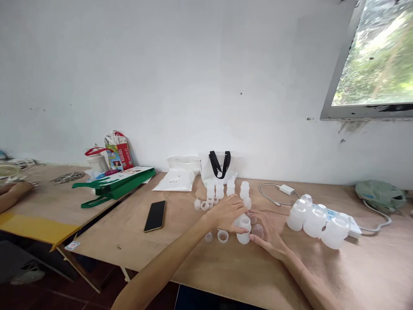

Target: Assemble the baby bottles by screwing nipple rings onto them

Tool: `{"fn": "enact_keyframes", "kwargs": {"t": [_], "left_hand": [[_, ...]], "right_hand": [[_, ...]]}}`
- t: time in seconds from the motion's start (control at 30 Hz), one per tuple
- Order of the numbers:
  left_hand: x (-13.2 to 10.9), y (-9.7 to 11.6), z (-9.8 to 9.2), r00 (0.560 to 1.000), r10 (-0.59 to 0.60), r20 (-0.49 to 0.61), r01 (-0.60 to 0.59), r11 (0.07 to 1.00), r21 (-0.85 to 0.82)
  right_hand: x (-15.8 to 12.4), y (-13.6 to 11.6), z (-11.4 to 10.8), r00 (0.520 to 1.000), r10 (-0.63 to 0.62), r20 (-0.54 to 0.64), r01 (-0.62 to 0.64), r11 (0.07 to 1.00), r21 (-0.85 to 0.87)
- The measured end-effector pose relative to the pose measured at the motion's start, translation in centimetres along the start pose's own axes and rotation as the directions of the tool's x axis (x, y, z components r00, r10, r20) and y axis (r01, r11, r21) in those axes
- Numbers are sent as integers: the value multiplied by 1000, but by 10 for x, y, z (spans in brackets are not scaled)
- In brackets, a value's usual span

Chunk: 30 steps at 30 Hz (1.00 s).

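Observation:
My left hand rests over a small translucent white plastic bottle standing on the wooden table, fingers curled around its top. My right hand lies just right of that bottle, with a clear cap or small cup between its fingers. Two loose ring-shaped caps lie just left of the bottle. Several more small bottles stand in a row behind my hands, with small parts beside them.
A black phone lies to the left. Several larger white bottles lie at right by a white power strip and charger cable. Bags, a green folder and a green cloth line the wall. Another person's hand rests on the left table.

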<state>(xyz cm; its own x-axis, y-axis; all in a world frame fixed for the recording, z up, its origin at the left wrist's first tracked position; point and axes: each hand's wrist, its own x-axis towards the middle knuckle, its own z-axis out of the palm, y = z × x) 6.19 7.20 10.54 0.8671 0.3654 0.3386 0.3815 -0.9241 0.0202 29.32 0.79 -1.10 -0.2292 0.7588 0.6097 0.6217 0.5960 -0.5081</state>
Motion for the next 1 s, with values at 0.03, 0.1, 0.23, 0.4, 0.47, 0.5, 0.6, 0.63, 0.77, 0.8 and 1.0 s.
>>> {"fn": "enact_keyframes", "kwargs": {"t": [0.03, 0.1, 0.23, 0.4, 0.47, 0.5, 0.6, 0.63, 0.77, 0.8, 1.0], "left_hand": [[-2, 1, -1, 999, 39, -5, -39, 999, 0], [-10, 5, -2, 997, 52, -54, -53, 998, -21], [-38, 23, 1, 945, -186, -267, 128, 967, -221], [-94, 30, 22, 686, -628, -367, 420, 754, -505], [-113, 19, 35, 558, -776, -293, 542, 608, -580], [-120, 12, 42, 509, -827, -238, 602, 540, -588], [-134, -7, 59, 504, -862, -63, 715, 457, -529], [-136, -11, 62, 530, -847, -31, 721, 469, -510], [-137, -9, 65, 640, -768, -12, 663, 561, -496], [-136, -7, 65, 648, -762, -12, 660, 569, -491], [-131, 3, 70, 642, -766, -28, 697, 599, -395]], "right_hand": [[0, 0, 1, 1000, 6, 1, -6, 1000, -2], [0, 1, 1, 1000, 13, -12, -13, 1000, -11], [3, -2, -10, 990, -62, -129, 44, 990, -137], [-3, -37, -21, 979, -141, -149, 84, 938, -337], [-9, -57, -12, 980, -177, -95, 134, 927, -350], [-13, -67, -5, 983, -185, -12, 170, 927, -335], [-23, -84, 20, 981, -93, 172, 147, 930, -337], [-25, -86, 27, 974, -54, 222, 131, 928, -349], [-33, -86, 40, 950, 120, 289, -2, 926, -378], [-35, -85, 39, 947, 148, 285, -34, 929, -369], [-41, -85, 34, 947, 188, 259, -109, 950, -292]]}}
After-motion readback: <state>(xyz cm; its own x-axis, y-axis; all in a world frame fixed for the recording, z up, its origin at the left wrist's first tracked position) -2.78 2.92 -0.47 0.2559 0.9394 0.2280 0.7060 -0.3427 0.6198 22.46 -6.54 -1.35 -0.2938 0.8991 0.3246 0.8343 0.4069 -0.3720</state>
